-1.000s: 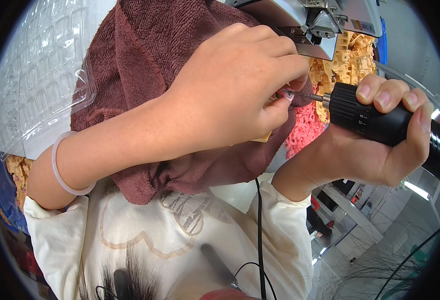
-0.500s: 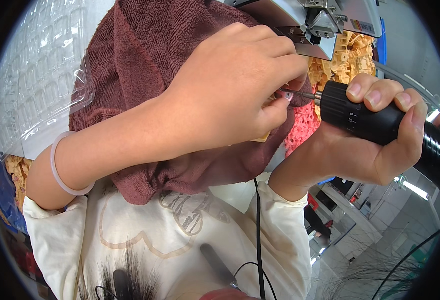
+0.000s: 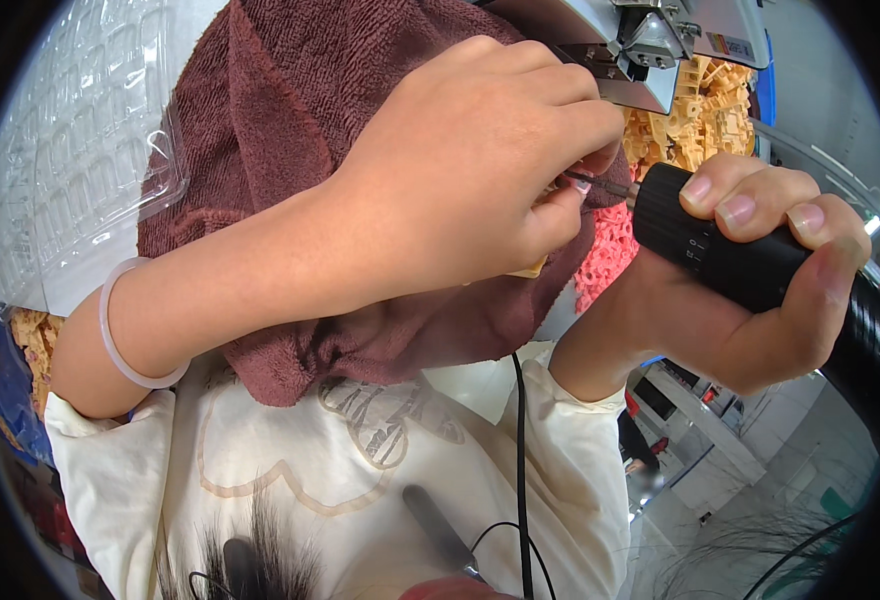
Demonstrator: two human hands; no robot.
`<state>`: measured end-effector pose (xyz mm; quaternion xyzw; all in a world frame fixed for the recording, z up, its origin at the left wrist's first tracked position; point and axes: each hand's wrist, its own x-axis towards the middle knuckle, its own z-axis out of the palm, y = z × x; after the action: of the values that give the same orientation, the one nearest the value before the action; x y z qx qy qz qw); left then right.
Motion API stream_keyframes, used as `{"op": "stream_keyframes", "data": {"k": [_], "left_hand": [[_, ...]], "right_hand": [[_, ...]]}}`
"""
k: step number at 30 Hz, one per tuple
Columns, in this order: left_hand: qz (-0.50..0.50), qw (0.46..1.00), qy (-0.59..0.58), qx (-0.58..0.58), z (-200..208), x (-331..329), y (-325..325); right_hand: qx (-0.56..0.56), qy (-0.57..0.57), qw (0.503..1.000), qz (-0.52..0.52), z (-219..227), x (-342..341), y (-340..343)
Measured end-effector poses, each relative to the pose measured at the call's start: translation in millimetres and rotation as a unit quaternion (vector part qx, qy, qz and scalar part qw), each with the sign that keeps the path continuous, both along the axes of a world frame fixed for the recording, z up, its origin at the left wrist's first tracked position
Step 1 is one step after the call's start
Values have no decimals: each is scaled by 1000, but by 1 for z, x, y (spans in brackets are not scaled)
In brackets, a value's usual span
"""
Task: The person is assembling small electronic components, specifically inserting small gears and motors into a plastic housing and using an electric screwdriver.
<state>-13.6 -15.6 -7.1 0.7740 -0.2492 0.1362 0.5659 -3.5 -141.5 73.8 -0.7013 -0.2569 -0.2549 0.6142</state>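
Observation:
My left hand (image 3: 480, 170) is closed over the maroon towel (image 3: 280, 90), thumb and forefinger pinching something small. Most of that piece is hidden by the fingers; a yellow edge (image 3: 533, 270) shows below the palm. In my right hand (image 3: 750, 290) is a black electric screwdriver (image 3: 715, 250), fingers wrapped round its body and thumb along the near side. Its thin metal bit (image 3: 608, 187) points left and reaches the pinched fingertips of my left hand. Whether the tip touches the small piece cannot be made out.
A clear plastic blister tray (image 3: 80, 150) lies at the left. At the top right is a metal fixture (image 3: 650, 45), with heaped yellow plastic parts (image 3: 705, 110) beside it and pink parts (image 3: 605, 255) nearer. A black cable (image 3: 522, 450) hangs in front of me.
The rear of the screwdriver has dipped, and my right hand has shifted slightly down with it. My left hand has stayed nearly in place, still pinching.

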Motion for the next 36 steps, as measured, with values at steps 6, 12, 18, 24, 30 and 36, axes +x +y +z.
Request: {"op": "stream_keyframes", "data": {"k": [6,12,18,24,30,36], "left_hand": [[-2,1000,-12,-18,-18,-5,9],[11,1000,-6,-27,-17,-5,10],[14,999,-9,-28,-13,-5,9],[3,1000,-16,7,-5,-8,8],[-15,1000,-11,18,-7,0,6],[-57,994,-42,78,8,3,10]], "right_hand": [[10,-26,999,17,-12,-8,2],[-54,39,993,100,0,3,-13],[-121,-2,987,104,1,-2,2],[-39,45,997,49,5,-6,-1],[49,77,996,-10,7,0,-13],[82,56,995,8,30,-39,-83]]}}
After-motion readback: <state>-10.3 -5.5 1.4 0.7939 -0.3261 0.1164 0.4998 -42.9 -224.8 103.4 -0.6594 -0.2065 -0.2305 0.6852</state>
